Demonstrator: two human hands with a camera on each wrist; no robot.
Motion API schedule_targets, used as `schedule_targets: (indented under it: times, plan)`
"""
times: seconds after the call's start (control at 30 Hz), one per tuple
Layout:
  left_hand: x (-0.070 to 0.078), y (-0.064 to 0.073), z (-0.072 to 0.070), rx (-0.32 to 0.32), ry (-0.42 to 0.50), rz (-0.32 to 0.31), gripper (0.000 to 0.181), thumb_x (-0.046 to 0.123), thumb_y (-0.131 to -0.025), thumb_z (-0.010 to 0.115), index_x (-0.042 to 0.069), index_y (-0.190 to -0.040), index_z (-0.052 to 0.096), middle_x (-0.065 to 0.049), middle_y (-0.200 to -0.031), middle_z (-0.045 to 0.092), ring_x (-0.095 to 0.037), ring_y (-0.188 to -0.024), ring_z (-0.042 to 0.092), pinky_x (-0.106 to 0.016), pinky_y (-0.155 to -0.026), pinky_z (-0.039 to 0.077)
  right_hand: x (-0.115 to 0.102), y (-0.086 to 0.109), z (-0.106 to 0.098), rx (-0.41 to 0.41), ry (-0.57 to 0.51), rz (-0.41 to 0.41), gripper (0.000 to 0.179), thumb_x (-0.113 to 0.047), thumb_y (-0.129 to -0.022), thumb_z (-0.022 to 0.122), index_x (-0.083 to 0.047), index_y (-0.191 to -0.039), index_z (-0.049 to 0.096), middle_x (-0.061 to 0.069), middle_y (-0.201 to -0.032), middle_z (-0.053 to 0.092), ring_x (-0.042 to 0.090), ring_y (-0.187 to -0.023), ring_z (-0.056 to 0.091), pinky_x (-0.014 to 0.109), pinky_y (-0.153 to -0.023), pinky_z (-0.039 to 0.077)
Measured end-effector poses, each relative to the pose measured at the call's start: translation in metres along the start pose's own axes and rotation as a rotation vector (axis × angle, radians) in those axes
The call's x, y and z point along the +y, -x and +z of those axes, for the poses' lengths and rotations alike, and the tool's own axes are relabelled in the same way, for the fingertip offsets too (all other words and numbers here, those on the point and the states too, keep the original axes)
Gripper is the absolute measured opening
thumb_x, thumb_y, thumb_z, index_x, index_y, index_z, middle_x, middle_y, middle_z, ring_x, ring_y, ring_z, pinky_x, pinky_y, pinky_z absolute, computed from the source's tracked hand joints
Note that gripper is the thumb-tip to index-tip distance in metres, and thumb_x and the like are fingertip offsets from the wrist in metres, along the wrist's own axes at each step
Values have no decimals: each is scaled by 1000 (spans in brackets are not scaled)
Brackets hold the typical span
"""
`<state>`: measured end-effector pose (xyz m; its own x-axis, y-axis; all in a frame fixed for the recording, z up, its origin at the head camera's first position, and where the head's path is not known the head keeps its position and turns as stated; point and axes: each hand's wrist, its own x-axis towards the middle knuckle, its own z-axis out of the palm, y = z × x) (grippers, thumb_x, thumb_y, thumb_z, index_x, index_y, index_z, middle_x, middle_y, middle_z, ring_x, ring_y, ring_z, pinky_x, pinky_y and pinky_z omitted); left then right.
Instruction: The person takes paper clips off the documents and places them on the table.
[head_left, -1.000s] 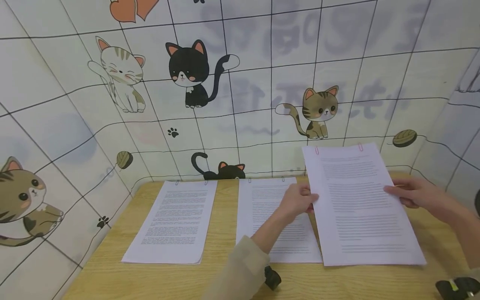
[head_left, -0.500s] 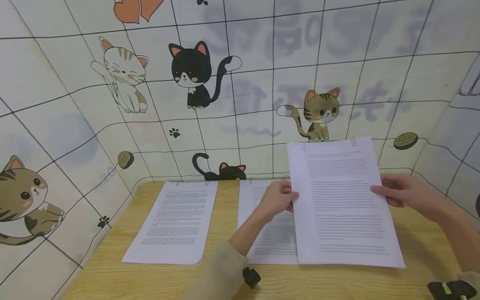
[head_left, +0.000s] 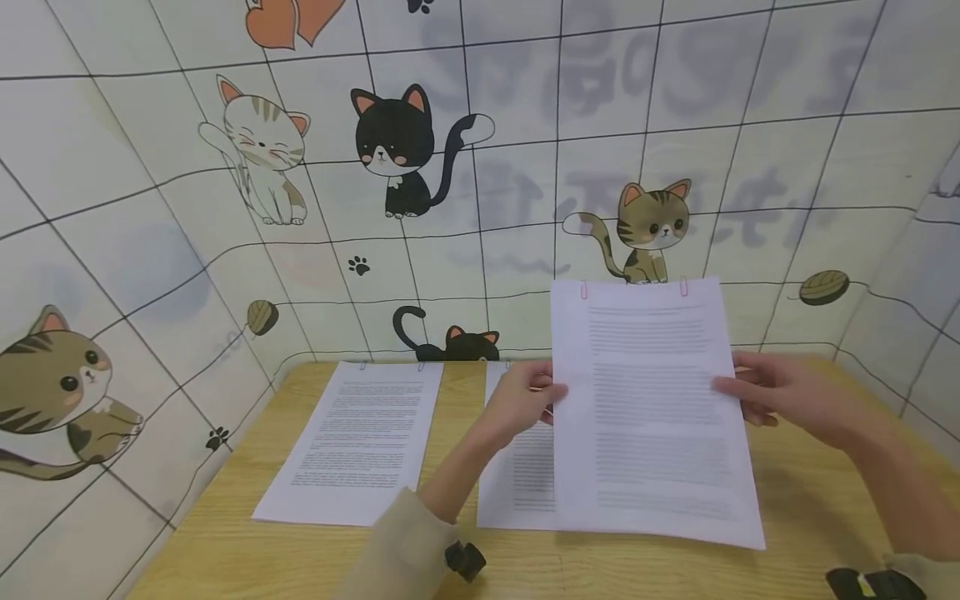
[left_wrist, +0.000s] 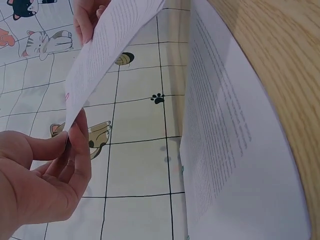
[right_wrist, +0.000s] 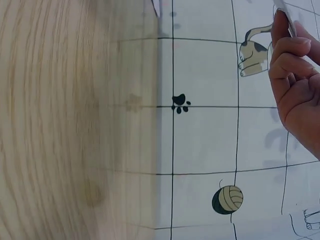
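Note:
A printed stack of paper with two pink paper clips along its top edge is held up above the table, tilted toward the head camera. My left hand pinches its left edge between thumb and fingers; the left wrist view shows this left hand from the side. On the opposite edge my right hand pinches the paper, and this right hand is partly cut off in the right wrist view. Behind the held stack lies a second clipped stack on the table, mostly covered from view.
Another clipped stack lies flat at the table's left. The wooden table meets a wall with a cat-printed covering at its back. Dark wrist devices sit at the sleeves.
Both hands have carried the pink-clipped stack to the left, so it now covers more of the middle stack. The head view has shifted slightly. The left stack stays where it lay.

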<state>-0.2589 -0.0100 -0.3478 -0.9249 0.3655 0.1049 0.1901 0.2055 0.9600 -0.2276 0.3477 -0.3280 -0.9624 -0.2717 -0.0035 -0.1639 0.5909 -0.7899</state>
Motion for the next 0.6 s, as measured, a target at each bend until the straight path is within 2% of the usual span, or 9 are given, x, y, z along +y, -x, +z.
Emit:
schedule_targets:
  times: [0.13,0.27,0.4,0.47,0.6]
  plan:
    - [-1,7,-11,-4,4,-3,17,2,-97,64,1,-114,67,-7,-95,73,-16,-68,67,-29,-63,58,-5,-2,7,-42,-83,-80,40,-21,-105,57,0,-137,48,12,-73,58,22,-57,49,30,-51,40]
    - [-1,15,-22,0,2,6,16,1,-97,63,-1,-113,66,-10,-95,72,-18,-68,66,-30,-63,58,-11,-4,13,-52,-114,-167,35,-14,-104,57,2,-134,51,13,-75,62,22,-53,47,30,-46,38]
    - [-2,23,-31,-2,-2,12,3,-1,-96,63,-3,-97,61,-9,-84,68,-17,-66,64,-32,-63,59,-16,-6,20,-62,-121,-229,32,-11,-104,57,4,-131,53,13,-82,67,22,-52,47,32,-43,37]
    - [-3,26,-35,-4,-3,9,10,-1,-96,63,-1,-89,56,-7,-80,66,-17,-65,64,-32,-63,59,-19,-8,24,-60,-118,-250,31,-10,-104,57,4,-130,53,13,-87,69,22,-51,48,32,-43,37]
    - [-4,33,-43,-10,-11,8,22,-2,-96,62,2,-80,48,-5,-73,61,-17,-64,64,-34,-63,59,-24,-11,32,-65,-108,-291,26,-9,-103,59,5,-124,55,12,-83,69,21,-50,48,31,-42,37]
